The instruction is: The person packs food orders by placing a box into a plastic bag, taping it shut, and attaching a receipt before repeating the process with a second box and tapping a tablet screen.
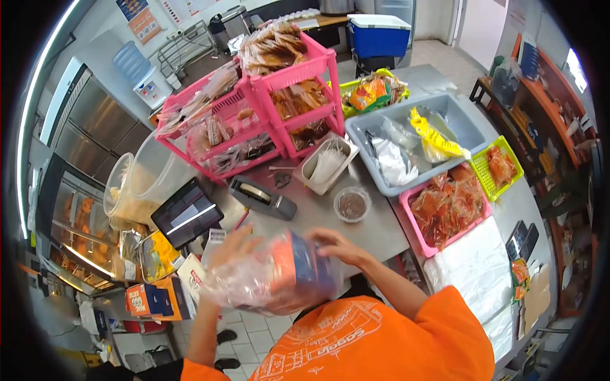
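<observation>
A clear plastic bag (pixel 238 282) with an orange and dark blue box (pixel 295 261) in it is in front of my orange shirt, at the near edge of the metal table. My left hand (pixel 234 246) is at the bag's left side, smeared by motion, its fingers hard to make out. On the box's upper right side lies my right hand (pixel 335 246), its fingers bent round the edge. Just beyond the bag stand a tape dispenser (pixel 262 198) and a tablet (pixel 187 213). A round clear tub (pixel 352 204) of brown stuff sits further right.
Pink tiered racks (pixel 289 82) with packets stand at the back. To the right are a grey bin (pixel 381 174), a pink basket (pixel 427 249), a green basket (pixel 516 166) and stacked clear bags (pixel 467 270). Boxes (pixel 149 300) and a yellow-filled tray (pixel 149 273) are at the left.
</observation>
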A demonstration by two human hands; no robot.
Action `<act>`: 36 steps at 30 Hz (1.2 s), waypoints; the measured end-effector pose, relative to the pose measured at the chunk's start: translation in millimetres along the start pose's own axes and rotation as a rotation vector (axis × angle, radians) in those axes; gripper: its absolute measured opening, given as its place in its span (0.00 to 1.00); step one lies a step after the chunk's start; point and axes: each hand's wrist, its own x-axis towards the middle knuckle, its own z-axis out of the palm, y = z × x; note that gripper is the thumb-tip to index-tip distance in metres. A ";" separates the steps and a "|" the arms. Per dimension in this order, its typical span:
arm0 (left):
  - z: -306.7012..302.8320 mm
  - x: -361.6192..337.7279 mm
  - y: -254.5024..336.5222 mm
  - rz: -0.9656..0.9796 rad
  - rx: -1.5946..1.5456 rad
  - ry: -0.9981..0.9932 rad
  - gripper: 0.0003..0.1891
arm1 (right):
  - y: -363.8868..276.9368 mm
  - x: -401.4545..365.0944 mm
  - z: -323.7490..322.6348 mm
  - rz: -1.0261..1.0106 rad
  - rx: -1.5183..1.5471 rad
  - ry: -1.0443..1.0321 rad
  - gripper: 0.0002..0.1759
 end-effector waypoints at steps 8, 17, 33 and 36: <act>115.0 -26.9 -14.6 0.200 -0.332 0.007 0.25 | -54.2 66.7 -110.4 -0.052 -0.781 0.605 0.08; 133.1 -29.5 -4.7 0.117 -0.475 0.304 0.17 | -0.6 181.1 -182.8 0.086 -1.651 0.694 0.08; 135.1 -29.4 12.6 0.027 -0.493 0.574 0.11 | -101.5 118.7 -38.4 -0.181 -0.640 0.585 0.05; 136.7 -38.6 15.2 0.073 -0.300 0.638 0.11 | -39.2 50.7 40.9 -0.059 -0.545 0.321 0.07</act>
